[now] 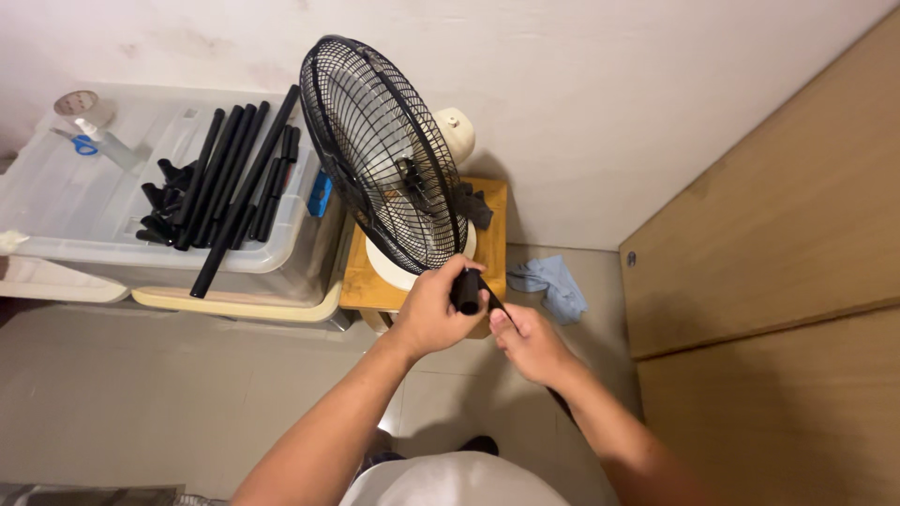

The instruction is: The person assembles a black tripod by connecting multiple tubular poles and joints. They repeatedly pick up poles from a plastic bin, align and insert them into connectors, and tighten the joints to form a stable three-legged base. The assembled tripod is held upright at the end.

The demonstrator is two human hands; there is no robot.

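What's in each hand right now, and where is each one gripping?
The left hand is wrapped around the top end of a black tube. The right hand pinches a thin black cord just below it.

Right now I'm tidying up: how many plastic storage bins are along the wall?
2: one clear bin topped with black tubes, and a second bin under it; more may be hidden.
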